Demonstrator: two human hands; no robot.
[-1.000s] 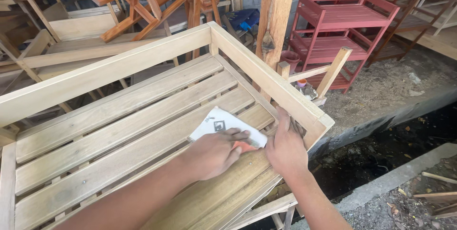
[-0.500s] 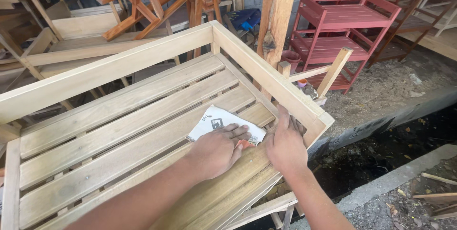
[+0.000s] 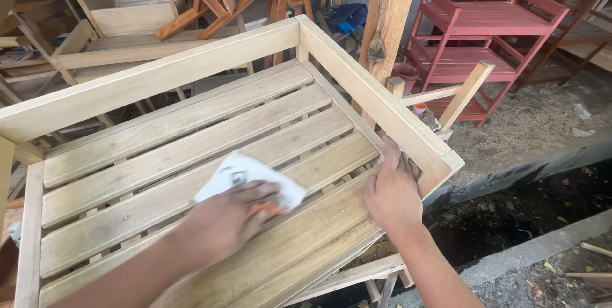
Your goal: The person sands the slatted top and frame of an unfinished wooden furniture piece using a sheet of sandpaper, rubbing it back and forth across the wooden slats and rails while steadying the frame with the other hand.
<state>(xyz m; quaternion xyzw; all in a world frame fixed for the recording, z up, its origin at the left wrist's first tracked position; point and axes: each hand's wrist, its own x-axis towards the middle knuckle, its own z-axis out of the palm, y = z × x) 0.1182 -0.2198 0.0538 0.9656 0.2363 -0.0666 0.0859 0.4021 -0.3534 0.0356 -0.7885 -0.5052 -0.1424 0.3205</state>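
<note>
A bare wooden slatted frame point(image 3: 191, 136) with raised side rails lies tilted in front of me. My left hand point(image 3: 226, 219) presses a white sheet of sandpaper point(image 3: 245, 174) flat on one of the front slats; the sheet looks blurred. My right hand point(image 3: 392, 190) rests on the frame's right end, fingers against the inside of the side rail point(image 3: 376, 101) near its corner.
A red painted wooden shelf rack point(image 3: 491, 34) stands at the back right beside a rough wooden post point(image 3: 392, 8). More unpainted furniture frames point(image 3: 127, 21) are stacked behind. To the right the ground drops into a dark ditch point(image 3: 510, 219) with a concrete edge.
My left hand has slid the sandpaper leftward along the slat, away from my right hand. The right hand has stayed on the frame's right end.
</note>
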